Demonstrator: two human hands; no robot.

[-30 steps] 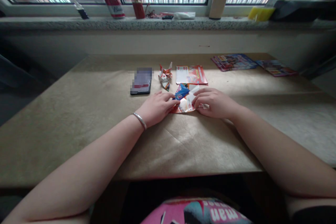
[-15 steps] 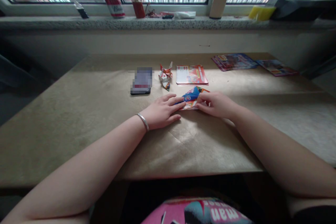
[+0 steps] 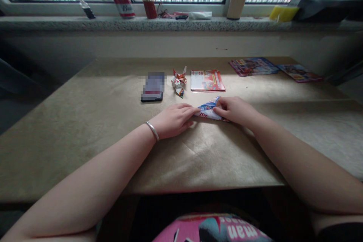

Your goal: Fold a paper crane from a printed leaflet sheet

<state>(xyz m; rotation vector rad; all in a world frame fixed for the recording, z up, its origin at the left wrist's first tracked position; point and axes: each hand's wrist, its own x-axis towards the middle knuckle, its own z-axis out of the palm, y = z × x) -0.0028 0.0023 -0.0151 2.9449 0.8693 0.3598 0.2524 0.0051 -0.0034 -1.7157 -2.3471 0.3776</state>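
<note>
A folded piece of printed paper (image 3: 209, 110), blue and white, lies on the table between my hands. My left hand (image 3: 178, 118) rests flat at its left tip, fingers stretched out and fingertips touching the paper. With thumb and fingers closed, my right hand (image 3: 231, 109) pinches the paper's right side. Just beyond my hands stands a folded paper figure (image 3: 179, 81) with pointed red and white tips. A stack of printed sheets (image 3: 208, 81) sits to the right of that figure.
A phone-like device (image 3: 153, 87), partly pixelated, lies at the left on the table (image 3: 85, 136). Colourful booklets (image 3: 253, 66) are at the back right. The windowsill (image 3: 107, 25) holds a red can (image 3: 122, 2), a red bottle (image 3: 149, 7) and a yellow object (image 3: 283, 14).
The paper has been folded over: its blue, orange and red face now gives way to a paler blue and white one. My left fingers have drawn closer together; my right hand still pinches.
</note>
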